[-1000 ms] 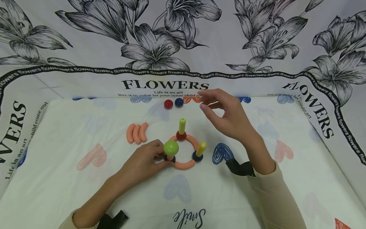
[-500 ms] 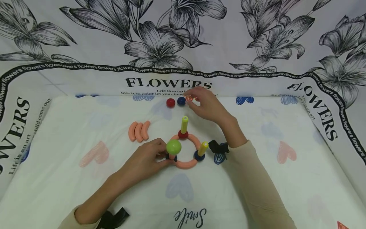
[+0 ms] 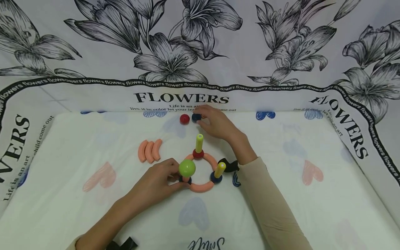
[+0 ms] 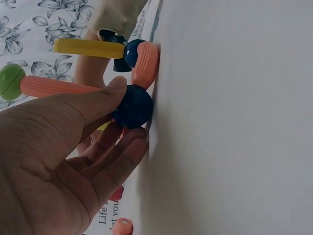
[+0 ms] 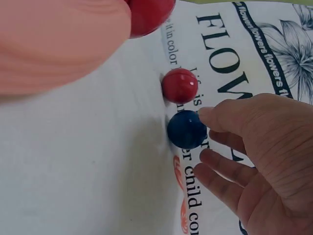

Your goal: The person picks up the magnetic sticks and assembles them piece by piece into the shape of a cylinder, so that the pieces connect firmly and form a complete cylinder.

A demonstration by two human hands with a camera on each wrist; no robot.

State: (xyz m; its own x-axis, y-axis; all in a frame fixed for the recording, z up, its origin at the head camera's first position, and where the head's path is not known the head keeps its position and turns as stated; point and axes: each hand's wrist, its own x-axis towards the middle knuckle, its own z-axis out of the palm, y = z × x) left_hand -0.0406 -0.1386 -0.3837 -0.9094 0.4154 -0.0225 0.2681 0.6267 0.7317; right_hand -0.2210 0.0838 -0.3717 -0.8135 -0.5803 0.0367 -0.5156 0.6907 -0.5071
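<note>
A ring of curved salmon-coloured pieces (image 3: 201,188) joined by balls lies mid-table in the head view. Yellow rods rise from its red ball (image 3: 198,154) and right-hand blue ball (image 3: 216,178). At the ring's left corner, my left hand (image 3: 157,178) pinches a dark blue ball (image 4: 133,107) between thumb and fingers. From that ball stands a salmon rod (image 4: 56,84) topped by a green ball (image 3: 187,168). Farther back, my right hand (image 3: 217,125) reaches around a loose blue ball (image 5: 186,129), thumb tip right at its edge and the other fingers spread beside it.
A loose red ball (image 3: 184,119) sits just left of the loose blue one, near the table's back edge. Several curved salmon pieces (image 3: 150,151) lie side by side left of the ring. A flower-printed cloth (image 3: 234,62) hangs behind.
My right hand has moved left from above the table's back edge and come down around the loose blue ball. My left hand keeps its pinch at the ring's left corner.
</note>
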